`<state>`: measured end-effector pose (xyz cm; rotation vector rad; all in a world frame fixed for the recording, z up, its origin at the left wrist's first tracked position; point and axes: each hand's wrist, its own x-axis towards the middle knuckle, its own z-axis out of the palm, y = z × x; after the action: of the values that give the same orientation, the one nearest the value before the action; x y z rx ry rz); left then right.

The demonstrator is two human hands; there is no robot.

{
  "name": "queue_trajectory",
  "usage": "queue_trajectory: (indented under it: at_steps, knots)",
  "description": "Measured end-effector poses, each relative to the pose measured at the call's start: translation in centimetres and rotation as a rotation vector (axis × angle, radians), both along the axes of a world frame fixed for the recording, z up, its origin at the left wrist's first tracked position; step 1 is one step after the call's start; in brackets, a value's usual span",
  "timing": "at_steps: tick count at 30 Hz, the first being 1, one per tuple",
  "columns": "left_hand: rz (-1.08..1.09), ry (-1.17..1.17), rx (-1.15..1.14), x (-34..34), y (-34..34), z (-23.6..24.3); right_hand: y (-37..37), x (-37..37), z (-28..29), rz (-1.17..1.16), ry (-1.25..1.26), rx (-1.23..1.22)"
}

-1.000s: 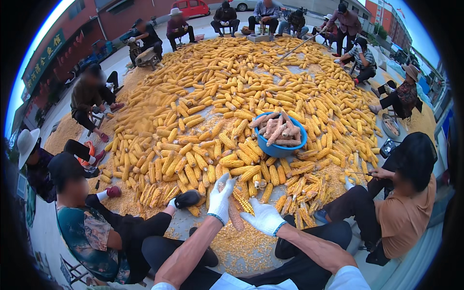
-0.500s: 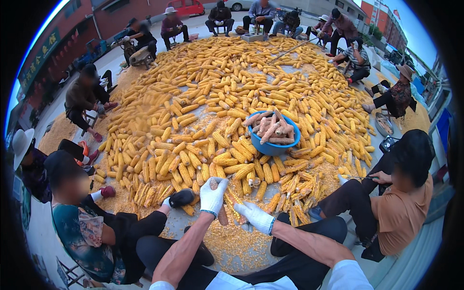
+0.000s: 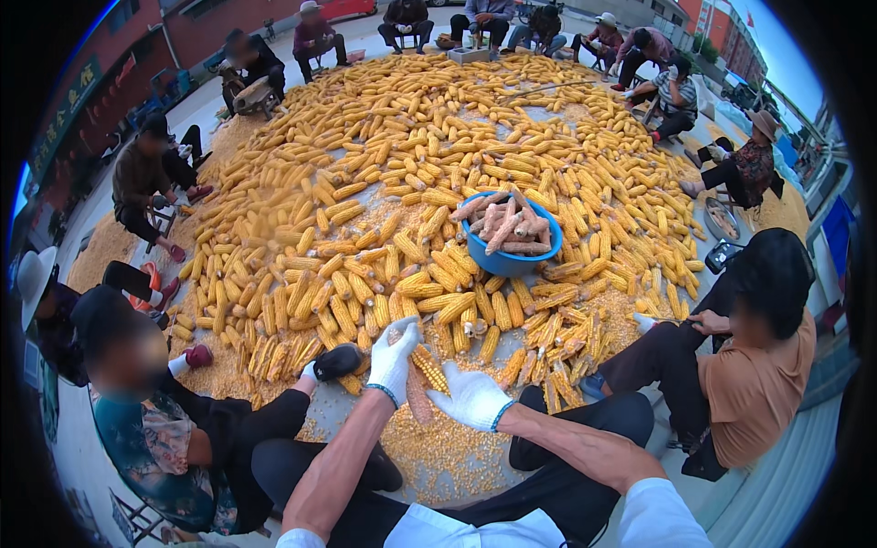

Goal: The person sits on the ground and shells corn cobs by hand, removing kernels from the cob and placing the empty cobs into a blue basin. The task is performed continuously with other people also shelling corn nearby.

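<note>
Both my hands wear white knit gloves with blue cuffs and meet above loose kernels [image 3: 443,457] between my legs. My left hand [image 3: 391,363] is closed on a pinkish bare cob [image 3: 420,400], with a yellow corn ear [image 3: 429,370] lying against it, just to its right. My right hand [image 3: 470,397] is closed around the lower end of that ear, whose kernels show in bright rows; part of it is hidden by the glove.
A wide heap of yellow corn [image 3: 356,146] covers the ground. A blue basin [image 3: 507,260] of bare cobs sits in it. Co-workers sit close at left [image 3: 164,457] and right [image 3: 749,393], others round the heap. A long pole [image 3: 544,89] lies across its back.
Both hands, still on the cob and ear, have shifted slightly leftward along with the whole view. The long pole at the back, earlier held raised by a co-worker, is now lower and more level.
</note>
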<state>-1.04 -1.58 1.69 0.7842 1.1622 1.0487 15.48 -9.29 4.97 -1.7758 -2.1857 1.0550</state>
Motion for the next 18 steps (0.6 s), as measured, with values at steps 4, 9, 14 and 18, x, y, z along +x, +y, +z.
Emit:
queue_trajectory:
  at_steps: [4,9,14,18]
  knots:
    - [0.012,0.104,0.085,-0.1,0.0,-1.2,-0.3,-0.2,-1.2,-0.016,0.070,-0.024]
    - [-0.112,0.228,0.160,-0.7,0.3,-0.3,-0.6,-0.6,-1.1,-0.055,0.140,-0.031]
    - [-0.231,0.302,0.112,-0.8,-0.1,1.4,-0.7,-0.1,-0.4,-0.061,0.181,-0.098]
    - [-0.247,0.296,0.102,-1.1,-0.3,1.2,-0.4,0.3,-0.2,-0.081,0.282,-0.208]
